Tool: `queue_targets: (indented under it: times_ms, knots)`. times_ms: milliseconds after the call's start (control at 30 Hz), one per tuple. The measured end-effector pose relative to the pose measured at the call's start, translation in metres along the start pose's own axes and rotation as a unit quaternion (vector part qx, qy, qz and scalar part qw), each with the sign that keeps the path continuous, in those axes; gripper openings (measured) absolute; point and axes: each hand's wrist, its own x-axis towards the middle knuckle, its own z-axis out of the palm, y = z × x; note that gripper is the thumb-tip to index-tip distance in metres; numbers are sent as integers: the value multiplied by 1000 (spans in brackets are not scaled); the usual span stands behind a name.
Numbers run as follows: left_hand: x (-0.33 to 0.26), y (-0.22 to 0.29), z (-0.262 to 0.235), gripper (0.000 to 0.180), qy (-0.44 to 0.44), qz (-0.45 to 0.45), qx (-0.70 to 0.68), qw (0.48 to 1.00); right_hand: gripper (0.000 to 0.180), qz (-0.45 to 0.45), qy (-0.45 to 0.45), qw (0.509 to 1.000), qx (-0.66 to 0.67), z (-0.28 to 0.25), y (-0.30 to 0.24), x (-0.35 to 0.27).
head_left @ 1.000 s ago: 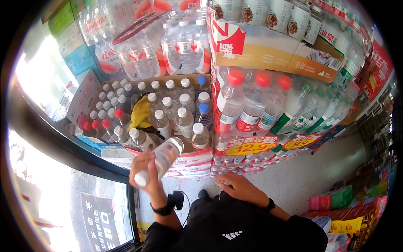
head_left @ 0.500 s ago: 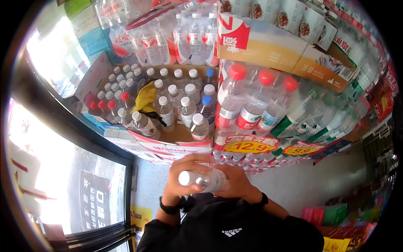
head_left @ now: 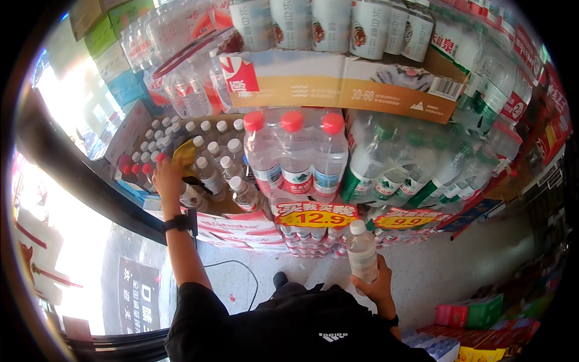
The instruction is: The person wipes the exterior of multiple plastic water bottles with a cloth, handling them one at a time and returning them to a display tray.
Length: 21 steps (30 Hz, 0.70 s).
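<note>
My right hand is wrapped around a clear plastic bottle with a white cap, held upright before my body. My left hand reaches into an open carton of bottles. Its fingers are at the left edge of a yellow cloth with a dark part, close to several red-capped bottles. Whether the fingers grip the cloth cannot be made out. White-capped bottles stand in the carton to the right of the cloth.
Shrink-wrapped large bottles with red caps and green-capped ones are stacked ahead. Above them sits a tan tray of white cans. Yellow-and-red price signs hang in front. A dark door frame runs along the left; a cable lies on the floor.
My left hand has let go of the white-capped bottle and moved forward and left to the cloth in the carton. My right hand has carried the bottle to the right. The view has shifted right.
</note>
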Motion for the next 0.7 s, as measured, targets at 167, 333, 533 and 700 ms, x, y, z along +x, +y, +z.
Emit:
queue_targets:
  times_ms: [167, 333, 533, 700]
  knots:
    - [36, -53, 59, 52, -33, -51, -95, 994, 68, 13, 55, 998, 17, -18, 13, -10]
    - [50, -42, 32, 40, -34, -20, -129, 991, 67, -3, 77, 997, 28, -26, 13, -16]
    - [30, 40, -98, 23, 67, -21, -509, 858, 67, -11, 77, 997, -7, -35, 9, -20]
    - [-66, 149, -192, 22, -120, 22, -632, 765, 67, -3, 37, 999, 0, -33, 5, -11]
